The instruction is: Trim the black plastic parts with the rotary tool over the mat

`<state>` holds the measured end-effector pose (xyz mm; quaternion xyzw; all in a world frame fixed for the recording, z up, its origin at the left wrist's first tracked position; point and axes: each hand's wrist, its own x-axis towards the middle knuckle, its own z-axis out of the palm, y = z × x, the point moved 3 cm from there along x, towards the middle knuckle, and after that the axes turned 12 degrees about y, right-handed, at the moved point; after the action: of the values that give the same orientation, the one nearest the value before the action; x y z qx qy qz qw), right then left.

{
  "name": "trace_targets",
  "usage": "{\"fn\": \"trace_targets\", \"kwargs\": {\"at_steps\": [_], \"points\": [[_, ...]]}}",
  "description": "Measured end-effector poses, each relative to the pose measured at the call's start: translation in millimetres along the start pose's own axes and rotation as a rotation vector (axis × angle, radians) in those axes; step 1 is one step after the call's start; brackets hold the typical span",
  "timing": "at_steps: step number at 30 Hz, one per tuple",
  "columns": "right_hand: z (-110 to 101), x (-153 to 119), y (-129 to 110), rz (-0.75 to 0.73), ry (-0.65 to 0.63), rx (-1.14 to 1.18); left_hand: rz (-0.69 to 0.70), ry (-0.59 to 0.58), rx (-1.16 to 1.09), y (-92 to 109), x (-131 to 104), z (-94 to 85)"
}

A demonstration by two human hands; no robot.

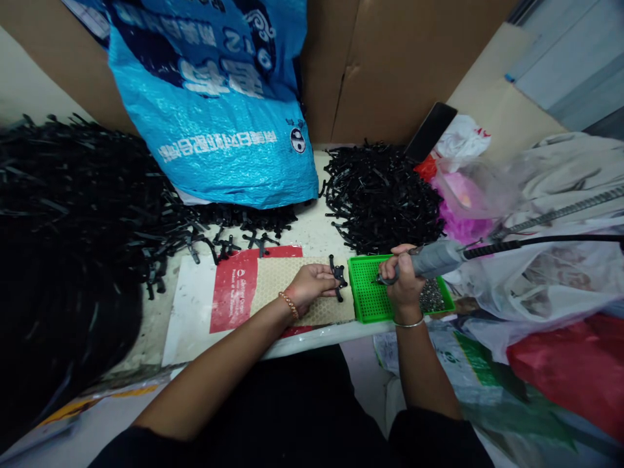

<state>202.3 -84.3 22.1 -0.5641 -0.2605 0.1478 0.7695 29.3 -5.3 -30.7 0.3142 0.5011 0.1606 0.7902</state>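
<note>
Apparent step: taking screws [431, 297]. Left fingers [325, 284] pinch a black bracket [338, 275]; right fingers [389, 268] grip a screwdriver [437, 259] over the tray [362, 292]; next calls for steady alignment.

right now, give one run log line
left hand: holds black branched part; right hand: grips grey cylindrical power tool; tool tip: over green perforated tray

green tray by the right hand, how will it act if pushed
The green tray would probably slide rather than tip, being low and wide. Its perforated base suggests light plastic. The small metallic pieces at its right end would likely shift.
</note>
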Motion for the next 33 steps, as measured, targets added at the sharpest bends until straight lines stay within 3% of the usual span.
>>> {"fn": "trace_targets", "kwargs": {"at_steps": [26, 33], "points": [[-2.1, -2.8, 6.9, -0.041, -0.041, -0.036, -0.003, -0.010, -0.025, 0.3, -0.2, 1.1], [4.0, 0.7, -18.6, -0.012, 0.034, 0.073, 0.008, -0.012, -0.031, -0.1, 0.5, 1.0]]}}
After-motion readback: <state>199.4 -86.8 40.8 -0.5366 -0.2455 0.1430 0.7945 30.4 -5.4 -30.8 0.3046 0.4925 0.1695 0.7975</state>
